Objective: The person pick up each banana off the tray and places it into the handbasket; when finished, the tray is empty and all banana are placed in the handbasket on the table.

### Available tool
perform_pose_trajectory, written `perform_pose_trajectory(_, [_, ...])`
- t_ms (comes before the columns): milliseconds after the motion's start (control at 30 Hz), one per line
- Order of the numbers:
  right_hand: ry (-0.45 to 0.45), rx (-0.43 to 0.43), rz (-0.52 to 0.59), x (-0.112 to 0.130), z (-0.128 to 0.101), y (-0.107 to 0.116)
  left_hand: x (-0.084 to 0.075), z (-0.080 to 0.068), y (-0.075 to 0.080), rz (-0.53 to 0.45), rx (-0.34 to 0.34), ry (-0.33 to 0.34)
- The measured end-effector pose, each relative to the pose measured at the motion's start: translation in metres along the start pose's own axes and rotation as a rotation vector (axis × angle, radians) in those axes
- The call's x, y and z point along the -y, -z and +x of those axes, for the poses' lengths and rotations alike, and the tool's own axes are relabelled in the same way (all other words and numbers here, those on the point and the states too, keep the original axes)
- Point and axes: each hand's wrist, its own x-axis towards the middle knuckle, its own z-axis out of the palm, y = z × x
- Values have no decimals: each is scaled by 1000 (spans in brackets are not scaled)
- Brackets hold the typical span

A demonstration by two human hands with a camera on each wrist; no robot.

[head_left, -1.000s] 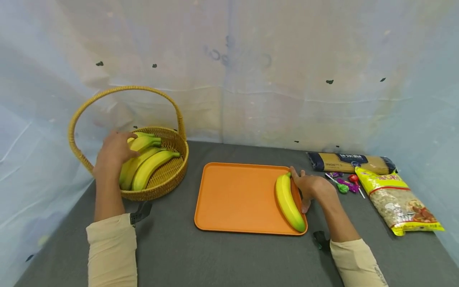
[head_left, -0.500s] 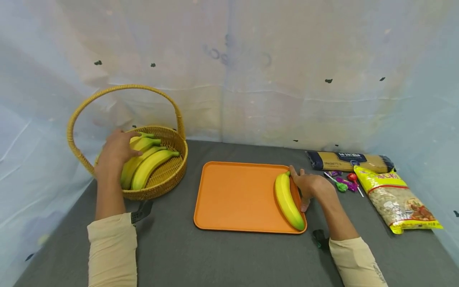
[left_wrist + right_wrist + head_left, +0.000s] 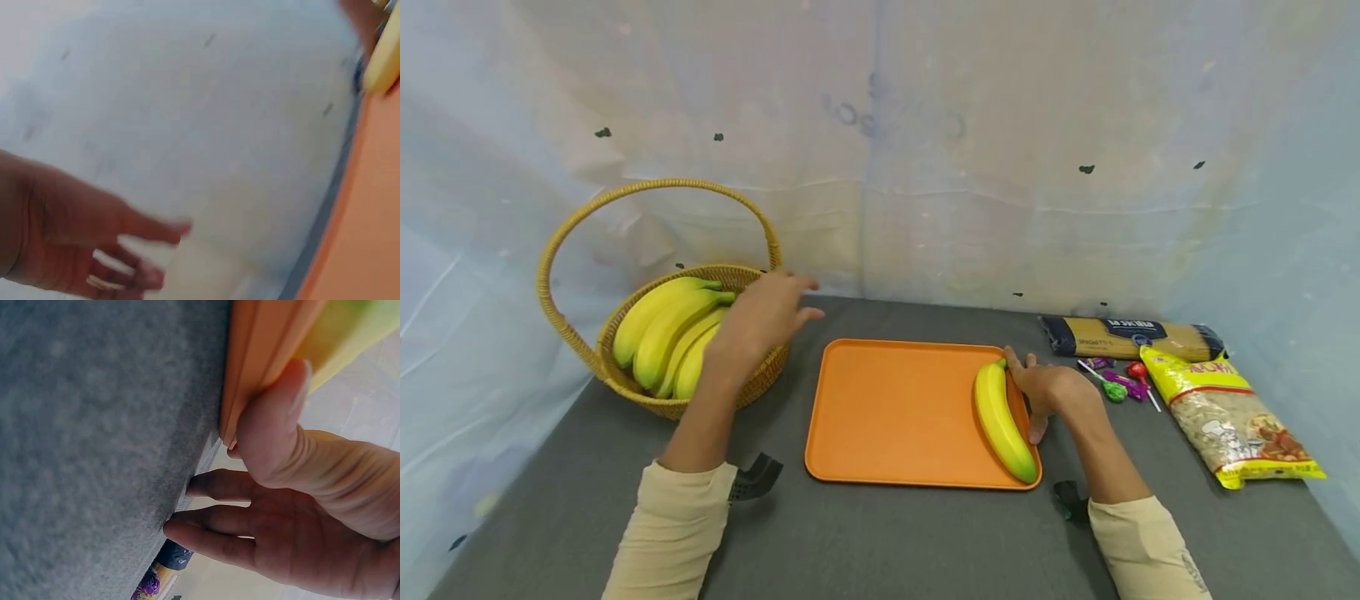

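Observation:
A wicker basket (image 3: 625, 386) with a tall handle stands at the left and holds several yellow bananas (image 3: 658, 329). My left hand (image 3: 763, 321) hovers over the basket's right rim, fingers spread and empty; in the left wrist view the left hand (image 3: 69, 244) is blurred. An orange tray (image 3: 895, 408) lies in the middle with one banana (image 3: 1003, 417) along its right side. My right hand (image 3: 1048, 392) rests at the tray's right edge. In the right wrist view its thumb (image 3: 275, 425) presses the tray rim (image 3: 262, 350) beside the banana (image 3: 350, 331), fingers straight on the mat.
On the grey mat (image 3: 887, 542) at the right lie a spaghetti pack (image 3: 1131, 340), a few lollipops (image 3: 1120, 383) and a yellow food bag (image 3: 1232, 417). A pale plastic sheet walls the back and sides.
My left hand has let go of the bananas in the basket and swung right, over the basket's rim. The bananas lie further left now. The right hand has stayed put.

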Motion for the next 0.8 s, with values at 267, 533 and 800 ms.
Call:
perform_pose_trajectory(267, [-1,-6,-21,0,2,2,-113,12,-80,-55,180,-448])
perform_pose_trajectory(533, [27,-38,-34,3,-1,1,-152,3,-140,29,371,-525])
perform_pose_trajectory(800, [18,-22,-13,0,-2,1,-151,1,-141,-44,352,-387])
